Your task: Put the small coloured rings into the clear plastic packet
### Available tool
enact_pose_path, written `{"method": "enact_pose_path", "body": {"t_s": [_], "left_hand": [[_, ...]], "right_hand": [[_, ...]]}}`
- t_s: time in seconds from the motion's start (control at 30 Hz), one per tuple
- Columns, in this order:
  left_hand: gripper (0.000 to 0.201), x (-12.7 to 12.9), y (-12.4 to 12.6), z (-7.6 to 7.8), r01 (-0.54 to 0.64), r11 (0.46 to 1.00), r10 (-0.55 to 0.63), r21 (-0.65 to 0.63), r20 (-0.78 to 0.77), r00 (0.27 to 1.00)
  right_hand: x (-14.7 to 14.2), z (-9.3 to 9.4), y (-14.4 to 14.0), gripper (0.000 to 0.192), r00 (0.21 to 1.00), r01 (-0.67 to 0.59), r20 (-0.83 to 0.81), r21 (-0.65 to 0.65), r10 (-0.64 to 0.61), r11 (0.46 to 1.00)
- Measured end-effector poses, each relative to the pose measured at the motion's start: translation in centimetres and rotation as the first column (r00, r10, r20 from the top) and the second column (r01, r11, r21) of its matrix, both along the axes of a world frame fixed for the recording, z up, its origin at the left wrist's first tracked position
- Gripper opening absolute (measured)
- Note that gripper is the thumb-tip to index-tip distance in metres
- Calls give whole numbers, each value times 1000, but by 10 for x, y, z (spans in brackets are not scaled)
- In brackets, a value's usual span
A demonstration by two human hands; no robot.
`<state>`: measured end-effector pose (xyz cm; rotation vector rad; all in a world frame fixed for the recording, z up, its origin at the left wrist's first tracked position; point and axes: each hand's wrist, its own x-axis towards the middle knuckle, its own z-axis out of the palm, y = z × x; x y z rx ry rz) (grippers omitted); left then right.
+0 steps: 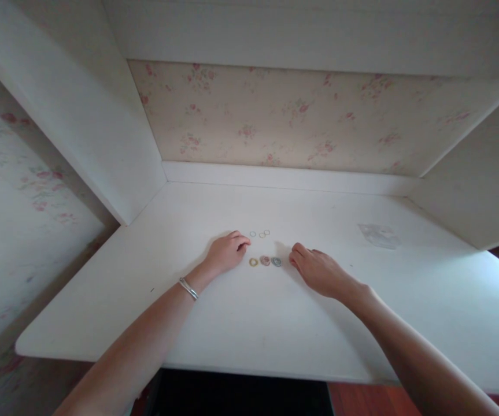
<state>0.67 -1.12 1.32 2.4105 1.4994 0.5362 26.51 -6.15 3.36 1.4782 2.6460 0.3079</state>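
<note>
Three small coiled hair ties lie in a row on the white desk [275, 323]: a yellow one [253, 262], a pink one [265, 260] and a grey-blue one [276, 262]. Just behind them lie three thin rings [260, 234]. My left hand [226, 252] rests palm down on the desk left of the row, fingers loosely curled, holding nothing; a bracelet [188, 288] is on its wrist. My right hand [316, 270] rests palm down right of the row, fingertips close to the grey-blue tie, holding nothing.
A small clear plastic bag [379, 235] lies on the desk to the back right. White side panels stand at left [102, 133] and right [483, 179], with floral wallpaper [292, 121] behind. The desk's front edge runs near the bottom.
</note>
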Motion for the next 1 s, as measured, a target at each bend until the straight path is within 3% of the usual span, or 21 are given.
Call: {"method": "enact_pose_path", "body": {"t_s": [0.13, 0.33, 0.43, 0.6, 0.83, 1.0], "left_hand": [[26, 2, 1, 0, 2, 1000, -2, 13, -13, 1000], [26, 5, 2, -2, -10, 1000, 10, 9, -21, 1000], [26, 5, 3, -2, 0, 1000, 0, 10, -18, 1000], [26, 4, 2, -2, 0, 1000, 0, 19, -9, 1000], [27, 2, 2, -1, -3, 1000, 3, 17, -12, 1000], [27, 0, 2, -1, -3, 1000, 3, 8, -11, 1000]], "right_hand": [[1, -1, -1, 28, 1000, 9, -27, -33, -10, 999], [3, 18, 5, 24, 979, -12, -204, -10, 10, 1000], [5, 25, 19, 26, 942, 17, -334, -17, -22, 1000], [-3, 19, 55, 24, 872, -65, -489, -115, 0, 991], [-27, 0, 96, 25, 912, -12, -407, -174, -60, 985], [-35, -3, 106, 26, 949, 16, -304, -233, -88, 972]]}}
